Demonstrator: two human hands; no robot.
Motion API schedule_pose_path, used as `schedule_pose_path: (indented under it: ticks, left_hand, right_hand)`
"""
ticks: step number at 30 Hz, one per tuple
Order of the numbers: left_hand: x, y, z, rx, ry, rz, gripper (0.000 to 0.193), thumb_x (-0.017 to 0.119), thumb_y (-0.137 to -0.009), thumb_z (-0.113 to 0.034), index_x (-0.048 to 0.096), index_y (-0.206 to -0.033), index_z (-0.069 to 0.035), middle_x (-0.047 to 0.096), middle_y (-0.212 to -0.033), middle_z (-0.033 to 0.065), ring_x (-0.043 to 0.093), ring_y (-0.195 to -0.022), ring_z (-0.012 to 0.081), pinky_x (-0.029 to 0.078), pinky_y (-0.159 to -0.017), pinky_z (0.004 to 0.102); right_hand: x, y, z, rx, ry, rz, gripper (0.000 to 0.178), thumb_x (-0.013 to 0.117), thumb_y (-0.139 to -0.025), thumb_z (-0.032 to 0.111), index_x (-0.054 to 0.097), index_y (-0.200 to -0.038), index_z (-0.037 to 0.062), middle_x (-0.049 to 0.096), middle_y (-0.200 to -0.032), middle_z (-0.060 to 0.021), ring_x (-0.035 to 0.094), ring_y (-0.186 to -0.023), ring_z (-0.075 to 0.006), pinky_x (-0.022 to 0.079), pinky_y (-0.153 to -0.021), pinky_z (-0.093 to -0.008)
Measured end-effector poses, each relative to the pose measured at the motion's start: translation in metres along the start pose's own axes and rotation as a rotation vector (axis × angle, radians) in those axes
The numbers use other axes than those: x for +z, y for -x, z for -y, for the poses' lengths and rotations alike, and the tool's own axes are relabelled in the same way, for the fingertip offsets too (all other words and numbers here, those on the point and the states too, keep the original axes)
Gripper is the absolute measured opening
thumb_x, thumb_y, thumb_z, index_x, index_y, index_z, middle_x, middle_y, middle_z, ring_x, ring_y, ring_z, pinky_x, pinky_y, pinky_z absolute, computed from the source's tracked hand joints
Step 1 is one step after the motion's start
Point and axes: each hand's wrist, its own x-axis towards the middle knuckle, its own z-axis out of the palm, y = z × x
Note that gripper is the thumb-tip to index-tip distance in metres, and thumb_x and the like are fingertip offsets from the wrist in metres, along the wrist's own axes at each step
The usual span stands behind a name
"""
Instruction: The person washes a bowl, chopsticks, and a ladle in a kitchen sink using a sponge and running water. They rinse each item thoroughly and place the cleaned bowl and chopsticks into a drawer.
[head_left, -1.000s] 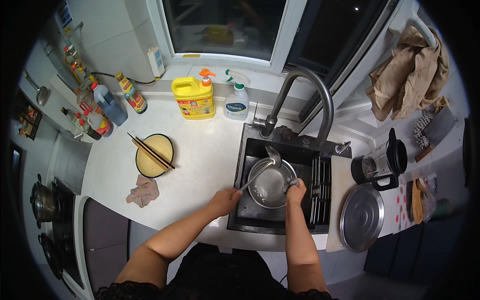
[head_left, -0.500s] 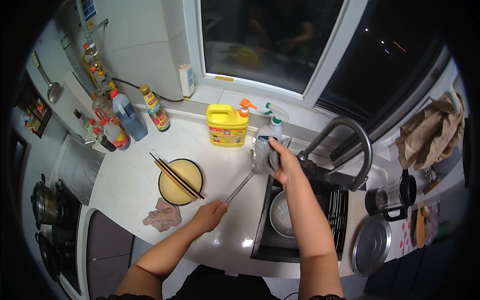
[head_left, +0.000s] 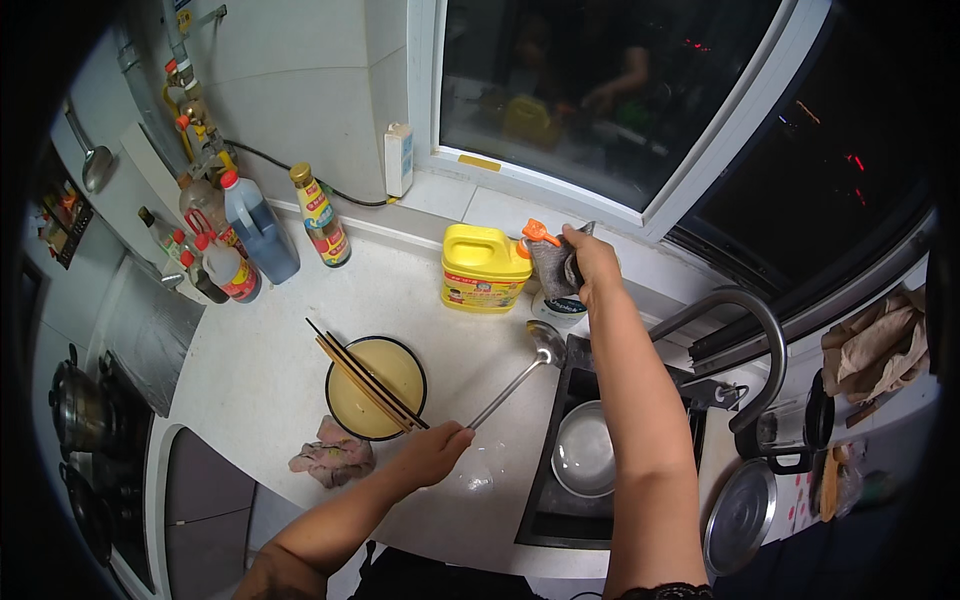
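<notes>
So the left hand (head_left: pixel 435 455) has its fingers wrapped round the handle of a metal ladle (head_left: pixel 544 345), which is over the white countertop (head_left: pixel 270 350) between the bowl and the sink, scoop end pointing away from the person. Right hand (head_left: pixel 598 262) is pinching a grey scrubbing cloth (head_left: pixel 553 268) up by the orange pump top (head_left: pixel 541 233) of a big yellow jug (head_left: pixel 485 280); can't tell if cloth and pump are touching. It's kinda crowded there: the white spray bottle (head_left: pixel 558 310) is mostly hidden behind that hand and cloth, and the right forearm cuts across the black sink (head_left: pixel 545 520), blocking part of it. There's a round metal pan (head_left: pixel 587 450) in the sink, with a curved faucet (head_left: pixel 775 345) to the right. Over on the left, a pale yellow bowl (head_left: pixel 395 375) has chopsticks (head_left: pixel 365 385) laid across it, their ends right by the left hand, and a crumpled pinkish rag (head_left: pixel 333 455) sits just beside it. A sauce bottle (head_left: pixel 320 220) and a dark jug with a red cap (head_left: pixel 262 230) stand further back.
</notes>
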Motion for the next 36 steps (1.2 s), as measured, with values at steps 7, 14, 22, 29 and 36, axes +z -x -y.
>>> schedule_pose_path:
  ticks: [7,14,22,29,36]
  left_hand:
    - [-0.011,-0.007,-0.022,-0.096,0.142,0.076,0.033,0.043,-0.093,-0.037,0.055,-0.09,-0.006,0.046,-0.056,0.0002,0.043,-0.045,0.0089,0.036,-0.041,0.0241]
    - [-0.021,-0.004,-0.037,-0.241,0.289,0.171,0.032,0.043,-0.093,-0.036,0.054,-0.089,-0.006,0.045,-0.056,0.0005,0.04,-0.044,0.0087,0.033,-0.039,0.0237]
    - [-0.021,0.006,-0.033,-0.225,0.33,0.164,0.031,0.043,-0.092,-0.035,0.053,-0.089,-0.006,0.044,-0.055,0.0,0.04,-0.042,0.0087,0.033,-0.038,0.0239]
    - [-0.018,0.006,-0.031,-0.213,0.323,0.145,0.033,0.043,-0.092,-0.036,0.053,-0.089,-0.005,0.044,-0.054,0.0001,0.04,-0.042,0.009,0.034,-0.038,0.0242]
    - [-0.013,0.01,-0.036,-0.234,0.28,0.116,0.034,0.042,-0.092,-0.037,0.054,-0.088,-0.005,0.043,-0.054,0.0013,0.041,-0.042,0.0101,0.034,-0.038,0.0258]
  right_hand:
    - [-0.006,-0.001,-0.003,0.314,-0.128,0.303,0.035,0.058,-0.086,0.03,0.055,-0.1,-0.0021,0.062,-0.089,-0.0147,0.063,-0.073,-0.0254,0.052,-0.07,-0.0383]
    - [0.0,-0.01,0.001,0.363,-0.059,0.443,0.034,0.058,-0.086,0.032,0.058,-0.098,0.0006,0.064,-0.088,-0.0129,0.065,-0.074,-0.0238,0.054,-0.069,-0.0355]
    - [0.003,-0.026,-0.006,0.403,-0.104,0.574,0.031,0.062,-0.082,0.03,0.061,-0.094,0.0007,0.066,-0.089,-0.0125,0.065,-0.073,-0.0239,0.053,-0.07,-0.0348]
    - [0.001,-0.031,-0.012,0.399,-0.117,0.556,0.033,0.063,-0.082,0.03,0.062,-0.094,0.0,0.066,-0.088,-0.0129,0.065,-0.075,-0.024,0.052,-0.071,-0.0344]
    - [-0.006,-0.004,-0.009,0.377,-0.114,0.481,0.036,0.06,-0.085,0.037,0.06,-0.099,0.0041,0.065,-0.093,-0.0112,0.065,-0.079,-0.0219,0.052,-0.07,-0.0358]
